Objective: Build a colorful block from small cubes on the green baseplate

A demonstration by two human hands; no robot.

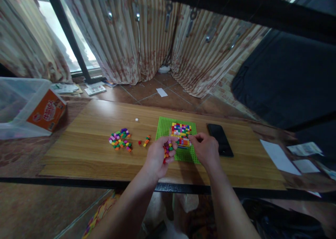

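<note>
A green studded baseplate [163, 124] lies on the wooden table, bearing a block of many-coloured toy bricks [181, 128]. My left hand [156, 155] is cupped palm up over the plate's near left part, its fingers curled round several small loose toy bricks [167, 150]. At the right side of the built block, my right hand [207, 148] is closed in a pinch, thumb and forefinger touching or very near the bricks. Whatever sits between those fingertips is too small to make out. Both hands partly cover the baseplate.
Left on the wooden table [86, 144] lies a pile of loose bricks [120, 139], with a red brick [139, 142], an orange-and-green group [147, 141] and a white brick [137, 119] nearby. A black phone [221, 140] lies right. A clear plastic box [18, 129] stands far left.
</note>
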